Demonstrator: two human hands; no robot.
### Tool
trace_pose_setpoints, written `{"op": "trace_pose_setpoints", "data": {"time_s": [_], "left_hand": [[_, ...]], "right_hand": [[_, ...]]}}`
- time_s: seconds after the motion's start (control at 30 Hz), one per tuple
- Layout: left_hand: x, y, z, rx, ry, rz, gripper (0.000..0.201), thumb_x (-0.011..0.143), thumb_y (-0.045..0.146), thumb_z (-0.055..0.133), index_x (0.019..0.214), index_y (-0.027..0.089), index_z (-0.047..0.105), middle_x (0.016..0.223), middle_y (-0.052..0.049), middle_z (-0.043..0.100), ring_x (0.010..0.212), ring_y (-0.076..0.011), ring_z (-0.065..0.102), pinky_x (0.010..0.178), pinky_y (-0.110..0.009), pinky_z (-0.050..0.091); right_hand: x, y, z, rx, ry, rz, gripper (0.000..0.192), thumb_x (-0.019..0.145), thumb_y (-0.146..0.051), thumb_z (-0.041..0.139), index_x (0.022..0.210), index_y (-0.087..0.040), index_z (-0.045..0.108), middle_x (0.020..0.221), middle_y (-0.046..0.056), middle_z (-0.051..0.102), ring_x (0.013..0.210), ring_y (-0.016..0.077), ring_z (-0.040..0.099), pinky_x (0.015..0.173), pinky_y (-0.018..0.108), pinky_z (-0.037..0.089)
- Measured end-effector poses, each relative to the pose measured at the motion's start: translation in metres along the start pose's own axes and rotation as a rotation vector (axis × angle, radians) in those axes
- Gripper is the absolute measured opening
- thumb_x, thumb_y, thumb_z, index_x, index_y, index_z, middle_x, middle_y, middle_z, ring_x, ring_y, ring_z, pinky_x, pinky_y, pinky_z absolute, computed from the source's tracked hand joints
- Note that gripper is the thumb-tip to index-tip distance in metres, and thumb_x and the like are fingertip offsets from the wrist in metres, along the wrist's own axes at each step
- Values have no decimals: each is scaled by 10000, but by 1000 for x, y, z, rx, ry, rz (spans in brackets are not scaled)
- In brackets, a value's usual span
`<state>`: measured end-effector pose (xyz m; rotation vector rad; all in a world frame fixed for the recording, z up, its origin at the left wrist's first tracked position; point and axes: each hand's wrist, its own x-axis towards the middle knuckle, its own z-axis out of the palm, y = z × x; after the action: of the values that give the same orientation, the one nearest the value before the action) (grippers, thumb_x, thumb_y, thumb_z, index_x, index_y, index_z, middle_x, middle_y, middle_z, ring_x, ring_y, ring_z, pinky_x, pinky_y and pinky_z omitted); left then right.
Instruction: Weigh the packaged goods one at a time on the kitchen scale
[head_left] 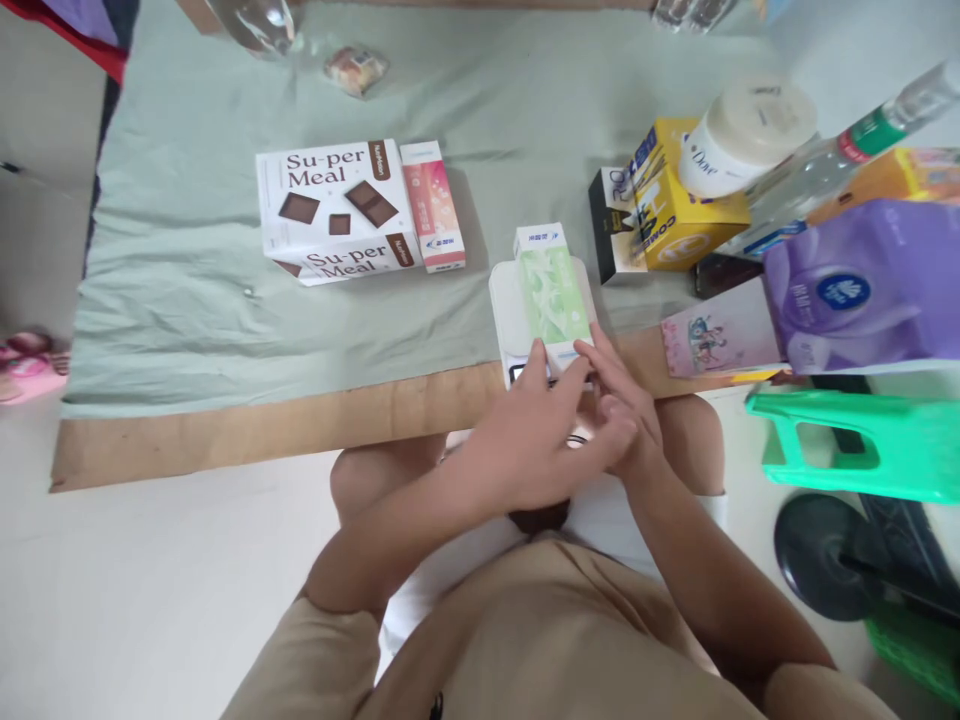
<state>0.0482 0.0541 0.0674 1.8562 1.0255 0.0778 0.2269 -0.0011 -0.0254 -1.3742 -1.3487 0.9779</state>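
Note:
A slim green-and-white box [553,290] lies flat on a small white scale [504,305] at the near edge of the cloth. My left hand [536,425] and my right hand [626,405] meet over the scale's near end. Fingertips of both hands touch the near end of the box. Neither hand grips it; the fingers are stretched out and slightly apart. The scale's display is mostly hidden under my fingers.
A white Su-per Meal box [334,210] and a pink box [433,205] lie on the green cloth [187,270]. At the right stand a yellow box [679,205], a white Dove jar [746,135], a clear bottle [832,165], a purple pack [862,285] and a green stool [862,445].

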Motion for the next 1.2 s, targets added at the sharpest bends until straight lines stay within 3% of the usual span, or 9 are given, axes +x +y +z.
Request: {"op": "trace_pose_setpoints", "data": {"time_s": [0.1, 0.23, 0.3, 0.4, 0.6, 0.77, 0.9, 1.03, 1.2], "left_hand": [[8, -20, -19, 33, 169, -48, 482, 1029, 610, 383, 1144, 240, 669, 1057, -98, 768, 944, -263, 725, 787, -376, 536], [40, -62, -33, -59, 581, 54, 432, 996, 432, 442, 626, 222, 366, 580, 6, 405, 596, -135, 389, 625, -327, 296], [57, -80, -36, -50, 634, 106, 467, 926, 326, 508, 585, 218, 209, 566, 27, 227, 575, -112, 233, 611, -341, 214], [71, -94, -38, -5, 560, 143, 485, 821, 224, 548, 558, 219, 140, 571, 45, 122, 579, -98, 145, 608, -346, 176], [72, -94, -37, 44, 403, 206, 465, 704, 139, 560, 527, 221, 137, 549, 59, 112, 575, -90, 121, 593, -346, 152], [79, -102, -31, 146, 450, 242, 455, 685, 109, 571, 543, 210, 150, 538, 54, 125, 552, -98, 137, 586, -342, 155], [85, -109, -31, 164, 603, 244, 422, 791, 152, 573, 595, 213, 204, 536, 44, 242, 538, -113, 215, 579, -328, 220], [87, -113, -34, 76, 745, 293, 221, 830, 205, 620, 699, 228, 443, 667, 19, 562, 615, -122, 491, 628, -288, 406], [89, -120, -31, -121, 710, 291, 70, 918, 289, 627, 931, 223, 646, 840, -7, 772, 710, -119, 698, 716, -256, 560]], "right_hand": [[5, 13, -7, -64, 39, -134, 498, 1013, -503, 563, 1470, -333, 665, 1694, 42, 515, 1603, 326, 457, 1322, 559, 394], [18, 41, -21, -60, 332, -268, 292, 946, -433, 626, 1091, -244, 796, 1083, 82, 775, 1035, 249, 714, 928, 421, 563], [26, 53, -26, 8, 425, -244, 286, 947, -416, 576, 789, -217, 708, 695, 23, 609, 642, 161, 547, 619, 338, 436], [34, 61, -28, 103, 473, -178, 389, 933, -422, 510, 601, -220, 524, 546, -17, 385, 499, 121, 318, 509, 311, 217], [37, 54, -26, 118, 486, -71, 418, 875, -503, 575, 566, -228, 514, 540, -13, 356, 506, 123, 306, 511, 305, 190], [31, 57, -30, 57, 429, -48, 410, 905, -464, 543, 573, -223, 535, 550, -3, 404, 528, 131, 342, 516, 314, 220], [28, 58, -33, 21, 347, -21, 339, 897, -392, 560, 612, -210, 584, 591, 5, 495, 542, 126, 373, 529, 319, 256], [29, 56, -33, 0, 344, -7, 329, 891, -379, 542, 611, -209, 574, 604, 12, 507, 570, 134, 403, 556, 322, 284], [30, 54, -31, -19, 355, 23, 323, 887, -381, 522, 612, -215, 556, 574, 3, 465, 553, 135, 371, 547, 323, 273]]}}
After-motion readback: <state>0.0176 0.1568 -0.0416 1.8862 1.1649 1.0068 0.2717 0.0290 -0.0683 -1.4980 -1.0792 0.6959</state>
